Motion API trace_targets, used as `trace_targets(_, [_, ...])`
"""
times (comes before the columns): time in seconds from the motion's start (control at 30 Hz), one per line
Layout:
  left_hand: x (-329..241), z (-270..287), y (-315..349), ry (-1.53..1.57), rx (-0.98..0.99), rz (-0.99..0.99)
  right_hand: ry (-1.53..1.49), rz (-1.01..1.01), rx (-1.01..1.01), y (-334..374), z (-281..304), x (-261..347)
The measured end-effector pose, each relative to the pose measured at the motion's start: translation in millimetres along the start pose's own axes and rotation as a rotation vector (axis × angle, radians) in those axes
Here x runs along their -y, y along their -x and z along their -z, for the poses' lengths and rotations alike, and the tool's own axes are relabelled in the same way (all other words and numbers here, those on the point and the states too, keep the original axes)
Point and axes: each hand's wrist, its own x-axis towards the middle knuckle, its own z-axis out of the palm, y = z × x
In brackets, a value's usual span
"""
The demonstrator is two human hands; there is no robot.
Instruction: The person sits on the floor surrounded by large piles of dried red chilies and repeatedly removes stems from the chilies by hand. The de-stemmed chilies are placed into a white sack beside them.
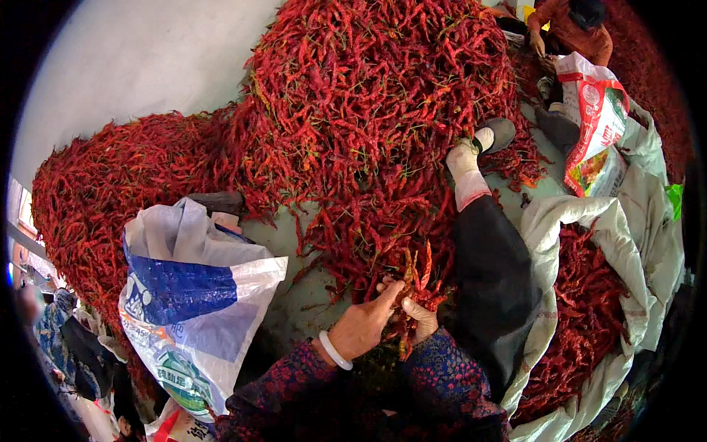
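Observation:
Both hands meet low in the middle of the head view, over the near edge of a heap of red chili peppers point(383, 96). My right hand point(421, 322) is closed round a small bunch of chili peppers point(417, 274), its thumb across them and several tips pointing up. My left hand point(364, 322), with a white bangle at the wrist, touches the same bunch from the left. Its fingers are curled in and closed on the peppers; the fingertips are partly hidden.
A white and blue woven sack point(195, 287) stands open at my left. On the right, a pale sack point(571, 317) holds red chilies beside my outstretched leg point(490, 272). Another person point(574, 29) sits at the far right by a red and white sack point(593, 125). One more person point(62, 331) is at the left rim.

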Motion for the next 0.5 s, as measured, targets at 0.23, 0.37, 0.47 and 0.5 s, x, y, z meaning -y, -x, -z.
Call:
trace_targets(0.23, [-11.0, -7.0, 3.4, 0.275, -0.128, -0.049, 0.046, -0.013, 0.034, 3.3, 1.3, 6.8])
trace_targets(0.37, [-3.2, -22.2, 10.3, 0.218, -0.166, 0.103, 0.201, 0.191, -0.079, 9.8, -12.4, 4.8])
trace_targets(0.47, [-7.8, -30.8, 9.2, 0.32, -0.274, 0.274, 0.361, 0.32, -0.047, 11.1, -6.2, -10.2])
trace_targets(0.5, [-6.1, -34.6, 8.3, 0.274, -0.3, 0.302, 0.369, 0.371, -0.015, 10.6, -6.1, -15.6])
